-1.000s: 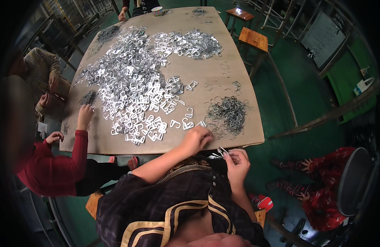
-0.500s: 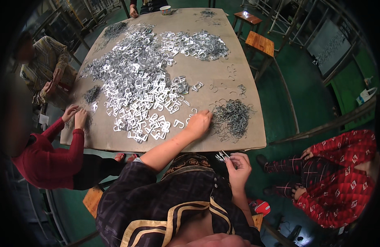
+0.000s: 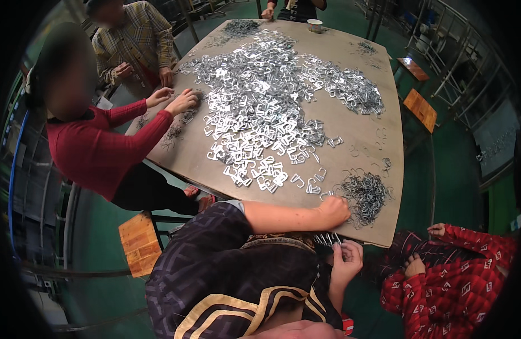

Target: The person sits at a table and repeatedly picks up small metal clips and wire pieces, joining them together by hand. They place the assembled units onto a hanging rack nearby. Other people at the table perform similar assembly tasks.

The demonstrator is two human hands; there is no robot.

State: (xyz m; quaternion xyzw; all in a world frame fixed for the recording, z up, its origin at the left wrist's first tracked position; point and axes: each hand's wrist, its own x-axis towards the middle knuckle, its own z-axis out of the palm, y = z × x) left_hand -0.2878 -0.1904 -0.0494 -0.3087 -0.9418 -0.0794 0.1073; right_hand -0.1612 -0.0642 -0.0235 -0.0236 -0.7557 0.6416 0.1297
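Observation:
My left hand [image 3: 335,211] is closed at the near left edge of a pile of thin dark wire pieces [image 3: 366,198]. What its fingers grip, if anything, is hidden. Lower down, off the table's near edge, my right hand [image 3: 347,261] pinches a row of several silver metal hooks [image 3: 327,239] between thumb and fingers. A few loose hooks [image 3: 313,187] lie just beyond my left hand. The large heap of flat silver hooks [image 3: 260,127] spreads over the middle of the table [image 3: 351,127].
At the left, a person in a red sweater [image 3: 96,150] works over small wire piles; a person in a checked shirt [image 3: 133,42] stands beyond. Someone in red patterned clothes [image 3: 441,282] is close on my right. A bowl [image 3: 315,25] stands far back; wooden stools [image 3: 421,110] flank the table.
The view has swung left, so the table sits further right in the picture. My left hand stays by the wire pile. The hooks in my right hand now show fanned in a row.

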